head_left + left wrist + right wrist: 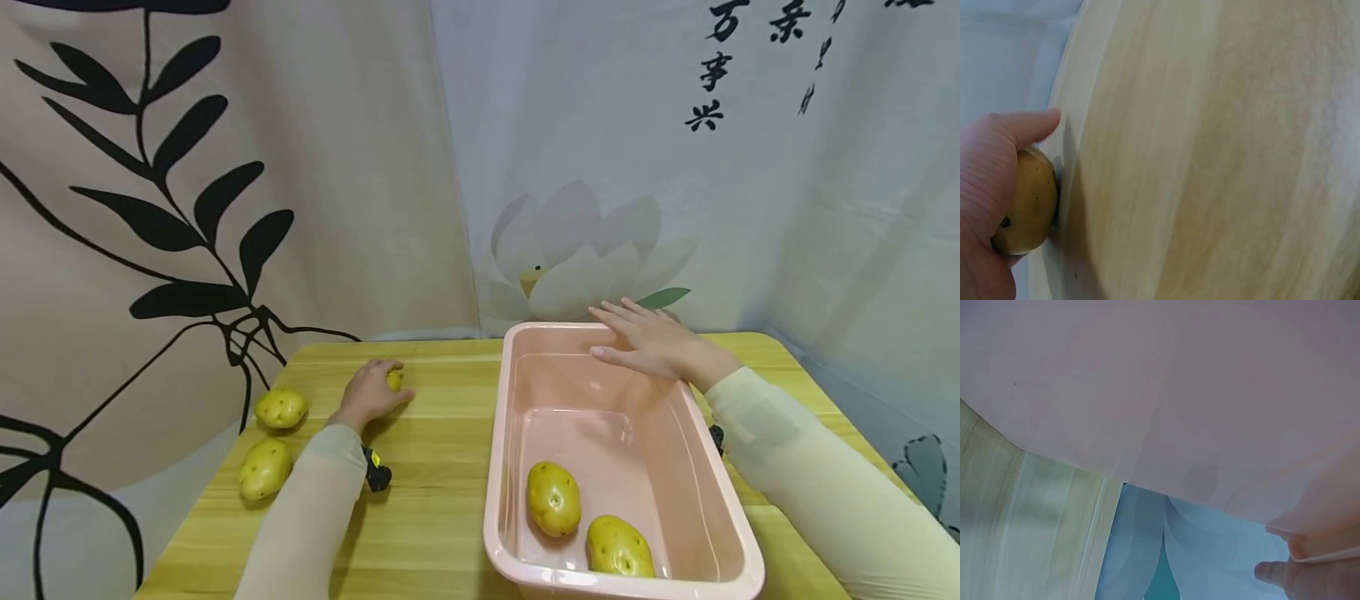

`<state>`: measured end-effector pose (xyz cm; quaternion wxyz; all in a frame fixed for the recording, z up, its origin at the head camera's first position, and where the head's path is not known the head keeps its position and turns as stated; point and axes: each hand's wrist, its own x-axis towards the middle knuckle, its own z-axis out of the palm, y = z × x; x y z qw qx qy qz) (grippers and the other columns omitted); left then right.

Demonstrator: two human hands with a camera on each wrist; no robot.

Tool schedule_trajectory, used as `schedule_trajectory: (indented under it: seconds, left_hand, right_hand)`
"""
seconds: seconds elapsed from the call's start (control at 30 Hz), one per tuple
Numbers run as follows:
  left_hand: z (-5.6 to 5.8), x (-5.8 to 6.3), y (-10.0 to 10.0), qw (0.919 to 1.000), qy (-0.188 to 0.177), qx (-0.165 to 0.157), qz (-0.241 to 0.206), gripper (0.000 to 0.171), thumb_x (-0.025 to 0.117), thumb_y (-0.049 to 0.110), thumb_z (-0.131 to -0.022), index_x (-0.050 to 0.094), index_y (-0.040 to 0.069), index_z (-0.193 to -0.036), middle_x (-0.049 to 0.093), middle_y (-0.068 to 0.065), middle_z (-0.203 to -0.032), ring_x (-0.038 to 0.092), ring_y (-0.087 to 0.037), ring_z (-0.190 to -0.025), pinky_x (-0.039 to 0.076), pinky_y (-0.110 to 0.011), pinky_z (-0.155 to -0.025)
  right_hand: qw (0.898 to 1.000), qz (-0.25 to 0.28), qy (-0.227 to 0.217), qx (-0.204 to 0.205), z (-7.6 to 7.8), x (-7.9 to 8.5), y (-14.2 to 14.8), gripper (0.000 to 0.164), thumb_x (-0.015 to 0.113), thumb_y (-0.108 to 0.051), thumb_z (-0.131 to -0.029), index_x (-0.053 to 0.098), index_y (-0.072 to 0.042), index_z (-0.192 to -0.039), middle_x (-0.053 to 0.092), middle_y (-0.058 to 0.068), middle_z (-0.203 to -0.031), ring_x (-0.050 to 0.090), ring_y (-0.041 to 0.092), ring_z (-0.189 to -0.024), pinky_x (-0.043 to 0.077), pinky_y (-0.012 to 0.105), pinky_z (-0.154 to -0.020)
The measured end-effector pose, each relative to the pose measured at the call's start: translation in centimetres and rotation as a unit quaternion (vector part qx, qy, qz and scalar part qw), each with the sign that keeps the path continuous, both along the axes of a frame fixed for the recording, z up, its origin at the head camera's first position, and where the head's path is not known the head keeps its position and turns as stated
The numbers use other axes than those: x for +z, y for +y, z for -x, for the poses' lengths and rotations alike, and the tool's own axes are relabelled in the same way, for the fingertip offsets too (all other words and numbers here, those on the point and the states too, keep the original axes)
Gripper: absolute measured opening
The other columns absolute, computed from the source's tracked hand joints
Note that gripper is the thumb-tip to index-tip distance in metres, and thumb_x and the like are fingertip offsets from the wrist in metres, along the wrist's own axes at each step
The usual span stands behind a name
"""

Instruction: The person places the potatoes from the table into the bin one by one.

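My left hand is over the left part of the wooden table, its thumb and fingers around a yellow potato. The hand covers most of that potato in the head view. Two more potatoes lie left of this hand, one farther back and one nearer. My right hand rests on the far right corner of a pink plastic tub, fingers extended over the rim and thumb toward the inside. Inside the tub, one potato lies near the left wall and another potato by the near wall.
The tub stands on the right half of the light wooden table. Behind the table hangs a pale curtain with printed leaves, a lotus and dark characters. The table's left edge runs just beyond the two loose potatoes.
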<state>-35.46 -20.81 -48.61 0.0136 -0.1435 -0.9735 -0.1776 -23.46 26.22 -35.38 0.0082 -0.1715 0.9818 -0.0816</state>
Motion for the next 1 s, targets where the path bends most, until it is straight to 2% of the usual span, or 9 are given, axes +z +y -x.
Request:
schedule_trajectory:
  seconds: [0.17, 0.37, 0.57, 0.8, 1.0]
  left_hand:
    - [-0.2, -0.1, 0.0, 0.9998, 0.013, 0.011, 0.011, 0.054, 0.069, 0.036, -0.088, 0.055, 0.014, -0.134, 0.039, -0.022, -0.145, 0.036, -0.044, -0.131, 0.033, -0.059, -0.103]
    - [-0.1, -0.2, -0.1, 0.9997, 0.017, 0.018, 0.002, 0.051, 0.069, 0.035, -0.087, 0.055, 0.016, -0.132, 0.041, -0.019, -0.144, 0.041, -0.042, -0.128, 0.035, -0.058, -0.101]
    - [-0.1, -0.3, -0.2, 0.9996, 0.023, 0.014, -0.006, 0.051, 0.069, 0.035, -0.087, 0.055, 0.016, -0.133, 0.044, -0.016, -0.142, 0.044, -0.041, -0.126, 0.037, -0.057, -0.101]
    - [-0.6, -0.2, -0.1, 0.9992, 0.035, 0.004, -0.017, 0.049, 0.071, 0.032, -0.086, 0.057, 0.015, -0.130, 0.048, -0.016, -0.137, 0.047, -0.040, -0.122, 0.039, -0.057, -0.098]
    - [-1.1, -0.5, 0.0, 0.9995, 0.027, -0.011, -0.013, 0.050, 0.070, 0.033, -0.086, 0.058, 0.016, -0.130, 0.048, -0.013, -0.137, 0.048, -0.038, -0.121, 0.040, -0.057, -0.096]
  right_hand:
    - [1.000, -0.003, -0.004, 0.002, 0.1, 0.2, -0.1, 0.083, 0.033, -0.073, -0.090, 0.017, -0.025, -0.155, 0.015, 0.008, -0.160, 0.006, 0.036, -0.145, 0.010, 0.068, -0.107]
    - [1.000, -0.006, -0.004, 0.003, 0.2, 0.3, -0.2, 0.083, 0.033, -0.073, -0.090, 0.016, -0.024, -0.155, 0.014, 0.008, -0.160, 0.006, 0.036, -0.145, 0.010, 0.068, -0.107]
    - [1.000, -0.004, -0.005, 0.003, 0.1, 0.3, -0.1, 0.084, 0.034, -0.072, -0.090, 0.018, -0.022, -0.155, 0.015, 0.009, -0.160, 0.006, 0.037, -0.145, 0.011, 0.068, -0.107]
    - [1.000, 0.000, -0.005, 0.001, 0.0, 0.1, 0.0, 0.084, 0.034, -0.073, -0.090, 0.017, -0.023, -0.155, 0.013, 0.008, -0.160, 0.006, 0.038, -0.145, 0.011, 0.068, -0.107]
    - [1.000, 0.005, -0.007, 0.000, 0.0, 0.1, 0.0, 0.083, 0.034, -0.073, -0.090, 0.016, -0.025, -0.155, 0.013, 0.008, -0.160, 0.005, 0.038, -0.145, 0.010, 0.069, -0.107]
